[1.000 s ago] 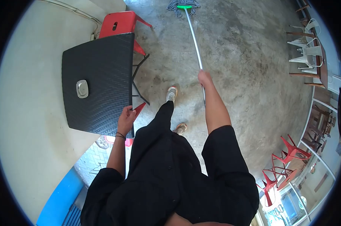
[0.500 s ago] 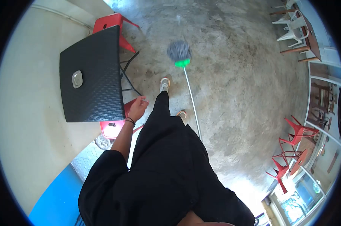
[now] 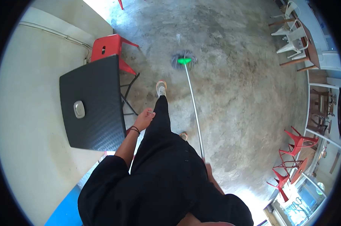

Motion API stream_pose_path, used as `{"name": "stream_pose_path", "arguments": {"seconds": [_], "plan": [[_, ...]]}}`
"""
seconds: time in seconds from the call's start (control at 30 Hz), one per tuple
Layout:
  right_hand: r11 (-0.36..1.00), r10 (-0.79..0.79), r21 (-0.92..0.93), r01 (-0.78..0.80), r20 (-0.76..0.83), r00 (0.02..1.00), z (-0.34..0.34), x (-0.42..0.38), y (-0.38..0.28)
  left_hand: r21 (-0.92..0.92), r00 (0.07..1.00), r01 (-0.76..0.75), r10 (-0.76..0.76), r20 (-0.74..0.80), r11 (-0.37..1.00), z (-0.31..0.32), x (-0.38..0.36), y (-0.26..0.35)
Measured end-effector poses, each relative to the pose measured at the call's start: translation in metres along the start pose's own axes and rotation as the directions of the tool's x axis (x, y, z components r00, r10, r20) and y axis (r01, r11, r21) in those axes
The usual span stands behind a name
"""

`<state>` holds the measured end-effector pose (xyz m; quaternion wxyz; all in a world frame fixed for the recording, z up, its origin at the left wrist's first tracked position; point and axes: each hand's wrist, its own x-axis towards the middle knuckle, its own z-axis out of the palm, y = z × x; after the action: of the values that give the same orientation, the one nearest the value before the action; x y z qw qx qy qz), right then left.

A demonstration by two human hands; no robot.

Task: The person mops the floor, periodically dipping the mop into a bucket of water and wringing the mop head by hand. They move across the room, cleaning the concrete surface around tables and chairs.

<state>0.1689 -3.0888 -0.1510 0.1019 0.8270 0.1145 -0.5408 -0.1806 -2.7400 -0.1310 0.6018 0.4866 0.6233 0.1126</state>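
Note:
A mop with a long metal handle [image 3: 194,101] stretches forward from my right side. Its grey string head [image 3: 191,64], with a green clamp, lies spread on the concrete floor. My right hand [image 3: 207,166] is partly visible beside my black clothing, closed at the near end of the handle. My left hand [image 3: 145,119] hangs in front of my left leg, near the black table's edge, with its fingers loosely curled and apart and nothing in them.
At the left stands a black table [image 3: 91,98] with a small metal ashtray [image 3: 79,109] on it. A red stool [image 3: 107,48] is behind it. White chairs [image 3: 296,37] and red chairs [image 3: 300,140] line the right side.
The table and red stool have shifted down in view. The mop head has flattened and spread out, slightly lower. My right hand has come into view; my left hand appears lower and farther right.

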Motion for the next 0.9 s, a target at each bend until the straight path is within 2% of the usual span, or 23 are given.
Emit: {"name": "stream_pose_path", "arguments": {"seconds": [0.03,0.07,0.1,0.13,0.2,0.23,0.27,0.3,0.33,0.4,0.5,0.57,0.6,0.67,0.7,0.73,0.77,0.8,0.83,0.87,0.9], "plan": [[0.999,-0.035,-0.043,0.032,-0.08,0.996,-0.015,0.0,-0.089,-0.015,1.0,-0.015,0.014,-0.012,1.0,-0.01,0.024,-0.014],[0.987,-0.146,-0.089,0.131,-0.189,0.971,-0.016,0.026,-0.157,-0.029,0.999,-0.031,0.031,-0.025,0.999,-0.022,0.047,-0.018],[0.997,-0.073,0.031,0.072,0.039,0.997,-0.048,0.016,-0.251,0.002,0.998,0.001,-0.001,-0.062,1.0,-0.039,0.055,0.006],[0.953,-0.296,0.068,0.295,0.004,0.955,-0.045,0.083,-0.294,0.003,0.997,0.004,-0.003,-0.083,1.0,-0.058,0.066,0.019],[0.905,-0.374,0.219,0.364,0.006,0.927,-0.076,0.121,-0.441,-0.001,0.991,0.013,-0.013,-0.13,1.0,-0.09,0.082,0.038],[0.866,-0.434,0.284,0.411,0.024,0.9,-0.095,0.126,-0.511,-0.095,0.986,0.051,-0.066,-0.156,0.994,-0.106,0.083,0.058],[0.817,-0.515,0.294,0.497,-0.018,0.857,-0.11,0.143,-0.573,-0.112,0.982,0.055,-0.074,-0.171,0.992,-0.117,0.088,0.064],[0.809,-0.568,0.147,0.569,-0.055,0.821,-0.13,0.145,-0.631,-0.124,0.979,0.057,-0.08,-0.187,0.991,-0.13,0.092,0.067],[0.79,-0.562,0.231,0.568,-0.099,0.821,-0.148,0.127,-0.679,-0.132,0.975,0.055,-0.082,-0.206,0.99,-0.142,0.096,0.071],[0.83,-0.496,0.209,0.517,-0.148,0.856,-0.169,0.134,-0.735,-0.159,0.97,0.043,-0.08,-0.23,0.986,-0.159,0.101,0.074],[0.835,-0.548,-0.035,0.549,-0.148,0.824,-0.182,0.1,-0.731,-0.141,0.96,0.073,-0.108,-0.258,0.987,-0.168,0.096,0.085],[0.824,-0.566,-0.14,0.548,-0.168,0.807,-0.172,0.12,-0.683,-0.126,0.961,0.071,-0.102,-0.259,0.989,-0.164,0.095,0.089],[0.828,-0.56,-0.127,0.546,-0.167,0.811,-0.165,0.123,-0.648,-0.116,0.961,0.067,-0.095,-0.258,0.991,-0.162,0.096,0.094],[0.835,-0.548,-0.053,0.548,-0.164,0.82,-0.144,0.131,-0.557,-0.199,0.936,-0.159,0.083,-0.341,0.967,-0.16,0.098,0.123],[0.824,-0.566,-0.079,0.561,-0.176,0.806,-0.134,0.129,-0.502,-0.236,0.909,-0.265,0.161,-0.383,0.935,-0.159,0.094,0.143],[0.876,-0.482,-0.142,0.461,-0.3,0.823,-0.108,0.165,-0.433,-0.162,0.837,-0.403,0.291,-0.463,0.901,-0.165,0.085,0.183],[0.936,-0.352,-0.064,0.347,-0.171,0.92,-0.107,0.13,-0.382,-0.08,0.745,-0.523,0.41,-0.526,0.849,-0.174,0.07,0.23],[0.962,-0.272,-0.049,0.267,-0.158,0.949,-0.095,0.113,-0.322,-0.007,0.608,-0.692,0.577,-0.545,0.722,-0.19,0.057,0.262],[0.979,-0.18,-0.109,0.169,-0.101,0.978,-0.082,0.096,-0.26,0.154,0.471,-0.715,0.633,-0.615,0.682,-0.203,0.034,0.301],[0.98,-0.146,-0.143,0.136,-0.061,0.987,-0.072,0.076,-0.2,0.347,0.2,-0.731,0.671,-0.714,0.587,-0.209,0.005,0.343],[0.964,-0.154,-0.239,0.119,-0.133,0.979,-0.059,0.055,-0.139,0.505,-0.168,-0.851,0.835,-0.523,0.145,-0.239,-0.013,0.366]]}}
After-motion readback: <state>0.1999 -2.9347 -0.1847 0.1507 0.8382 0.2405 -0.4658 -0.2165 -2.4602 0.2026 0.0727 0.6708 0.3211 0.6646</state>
